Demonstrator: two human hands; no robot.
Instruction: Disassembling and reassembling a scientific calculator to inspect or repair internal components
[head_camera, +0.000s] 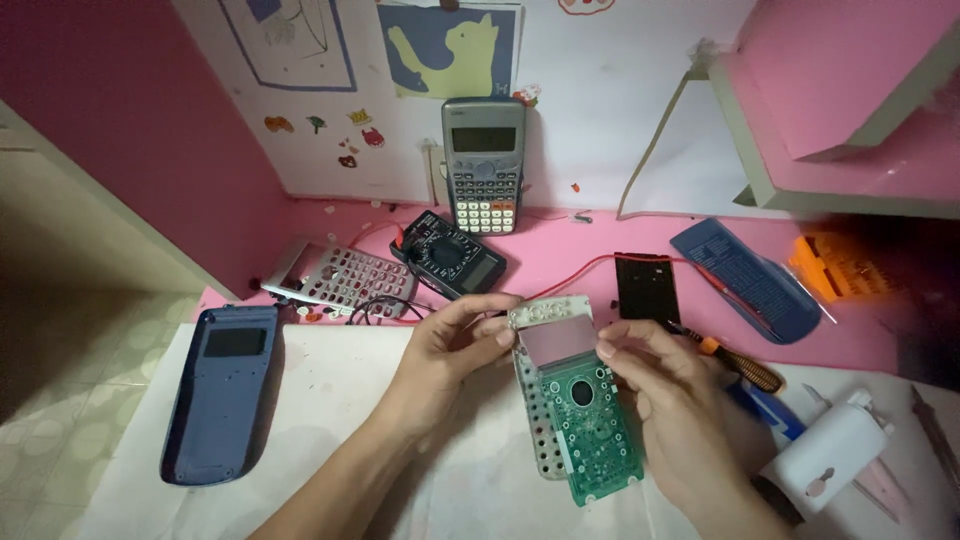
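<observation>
1. My left hand (455, 340) pinches the top left corner of the green rectangular circuit board (590, 420) with its pale grey display panel (555, 340), fingers closed narrow on the edge
2. My right hand (665, 400) grips the same board from three o'clock, thumb and forefinger closed on the display's right edge, so both hands hold the one piece
3. The board sits over a white perforated plastic key frame (540, 425), held just above the white paper sheet (330, 400) on the pink counter (560, 255), near the middle of my view
4. At nine o'clock lies a dark blue plastic calculator back shell (222, 390); at eleven o'clock a silver keypad front cover (335, 275) and a black handheld multimeter (450, 252) with red leads
5. At twelve o'clock a grey scientific calculator (484, 165) leans upright on the wall; at one o'clock lie a black rectangular rubber pad (647, 287) and a blue ribbed slide cover (745, 280)
6. At three o'clock an orange-handled screwdriver (735, 360) rests just beside my right hand, with a white plastic bottle (830, 450) at four o'clock
7. I judge the step to be handling the display on the bare board, with the casing already apart
8. The next move calls for a light, even grip at the edges, since the display looks fragile and I cannot tell how firmly it is attached
</observation>
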